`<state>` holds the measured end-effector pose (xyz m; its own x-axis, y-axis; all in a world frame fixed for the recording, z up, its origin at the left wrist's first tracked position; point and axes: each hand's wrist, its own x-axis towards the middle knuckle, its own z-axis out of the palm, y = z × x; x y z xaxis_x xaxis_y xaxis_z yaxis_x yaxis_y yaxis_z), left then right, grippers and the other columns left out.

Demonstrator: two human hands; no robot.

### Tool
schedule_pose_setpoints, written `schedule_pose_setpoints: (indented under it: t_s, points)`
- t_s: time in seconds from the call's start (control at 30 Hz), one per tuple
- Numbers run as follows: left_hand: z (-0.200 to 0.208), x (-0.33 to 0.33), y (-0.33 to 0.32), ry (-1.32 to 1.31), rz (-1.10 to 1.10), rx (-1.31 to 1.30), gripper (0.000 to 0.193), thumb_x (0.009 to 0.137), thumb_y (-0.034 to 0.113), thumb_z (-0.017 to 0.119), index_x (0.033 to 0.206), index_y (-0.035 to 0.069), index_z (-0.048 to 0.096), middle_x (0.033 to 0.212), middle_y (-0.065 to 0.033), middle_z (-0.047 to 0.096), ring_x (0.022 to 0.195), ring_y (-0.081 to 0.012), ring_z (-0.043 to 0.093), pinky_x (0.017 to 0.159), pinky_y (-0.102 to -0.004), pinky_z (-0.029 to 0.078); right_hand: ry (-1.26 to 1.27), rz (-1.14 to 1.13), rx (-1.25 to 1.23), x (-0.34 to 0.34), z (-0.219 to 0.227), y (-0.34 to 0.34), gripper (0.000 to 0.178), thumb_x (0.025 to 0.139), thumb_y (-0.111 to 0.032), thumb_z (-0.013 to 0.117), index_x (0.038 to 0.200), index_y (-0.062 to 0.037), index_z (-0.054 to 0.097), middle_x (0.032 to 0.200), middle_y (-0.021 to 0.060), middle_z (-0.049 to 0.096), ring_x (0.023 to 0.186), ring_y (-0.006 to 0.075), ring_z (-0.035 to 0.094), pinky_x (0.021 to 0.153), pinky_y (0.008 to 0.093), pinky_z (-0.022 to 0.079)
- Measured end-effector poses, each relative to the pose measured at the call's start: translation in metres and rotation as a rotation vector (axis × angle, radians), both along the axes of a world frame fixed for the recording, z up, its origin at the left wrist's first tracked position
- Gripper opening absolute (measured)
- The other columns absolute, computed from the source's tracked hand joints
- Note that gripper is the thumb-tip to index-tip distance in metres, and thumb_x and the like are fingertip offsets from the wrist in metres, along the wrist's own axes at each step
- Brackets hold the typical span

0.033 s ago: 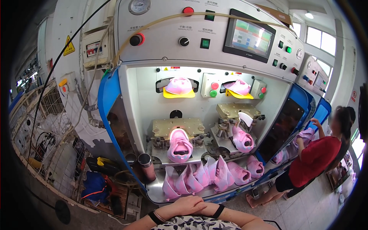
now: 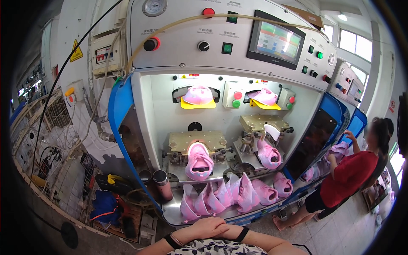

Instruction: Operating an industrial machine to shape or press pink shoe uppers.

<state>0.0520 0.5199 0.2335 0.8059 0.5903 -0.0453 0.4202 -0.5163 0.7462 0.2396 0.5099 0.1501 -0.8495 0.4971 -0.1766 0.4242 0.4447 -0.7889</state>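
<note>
My left hand (image 2: pixel 208 227) rests across my right hand (image 2: pixel 230 231) at the machine's front edge, close to my body. The left fingers lie loosely flat and hold nothing. My right fingers are mostly hidden under the left hand. Just beyond them, several pink shoe uppers (image 2: pixel 214 197) stand in a row on the metal ledge (image 2: pixel 174 208). Inside the machine, a pink shoe upper (image 2: pixel 199 161) sits at the left clamp (image 2: pixel 197 138). Another pink upper (image 2: pixel 268 154) hangs tilted at the right clamp (image 2: pixel 263 123), a white piece at its top.
Two pink uppers (image 2: pixel 199 95) sit above on yellow-edged forms. A pink tumbler (image 2: pixel 162 185) stands at the ledge's left end. Blue side panels (image 2: pixel 121 106) flank the opening. A person in a red top (image 2: pixel 348 170) works at the neighbouring machine on the right.
</note>
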Motion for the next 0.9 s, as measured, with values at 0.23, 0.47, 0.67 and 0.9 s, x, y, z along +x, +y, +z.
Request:
schedule_pose_setpoints:
  t_s: [0.23, 0.47, 0.67, 0.9]
  points:
    - [-0.001, 0.000, 0.000, 0.007, 0.002, 0.018, 0.049, 0.099, 0.049, 0.042, 0.110, 0.005, 0.061, 0.104, -0.0167, 0.064, 0.100, -0.0341, 0.061, 0.087, -0.0431, 0.048, -0.016, 0.026, 0.024, -0.005, 0.003, 0.002, 0.039, 0.097, -0.033, 0.052, 0.129, -0.0121, 0.057, 0.132, 0.0130, 0.054, 0.124, 0.0280, 0.049, 0.105, 0.0368, 0.039]
    - [-0.001, -0.005, 0.002, -0.002, 0.009, 0.020, 0.048, 0.099, 0.049, 0.042, 0.110, 0.006, 0.061, 0.104, -0.0165, 0.064, 0.101, -0.0340, 0.061, 0.087, -0.0435, 0.048, -0.102, 0.023, 0.006, -0.010, 0.048, -0.002, 0.039, 0.097, -0.029, 0.050, 0.132, -0.0118, 0.055, 0.134, 0.0129, 0.053, 0.125, 0.0287, 0.048, 0.106, 0.0361, 0.038]
    - [-0.009, -0.011, 0.002, 0.000, 0.038, 0.014, 0.047, 0.099, 0.048, 0.043, 0.111, 0.006, 0.061, 0.105, -0.0161, 0.064, 0.101, -0.0336, 0.061, 0.088, -0.0431, 0.048, -0.028, -0.022, -0.078, -0.018, 0.023, 0.004, 0.038, 0.096, -0.031, 0.054, 0.127, -0.0107, 0.059, 0.131, 0.0126, 0.056, 0.123, 0.0277, 0.051, 0.104, 0.0357, 0.040]
    - [-0.008, -0.016, 0.003, -0.041, 0.056, 0.004, 0.045, 0.099, 0.047, 0.045, 0.109, 0.006, 0.061, 0.104, -0.0163, 0.064, 0.101, -0.0340, 0.061, 0.087, -0.0431, 0.048, 0.053, -0.080, -0.092, -0.009, -0.015, 0.009, 0.036, 0.094, -0.034, 0.059, 0.120, -0.0099, 0.064, 0.122, 0.0126, 0.062, 0.117, 0.0268, 0.055, 0.100, 0.0363, 0.044]
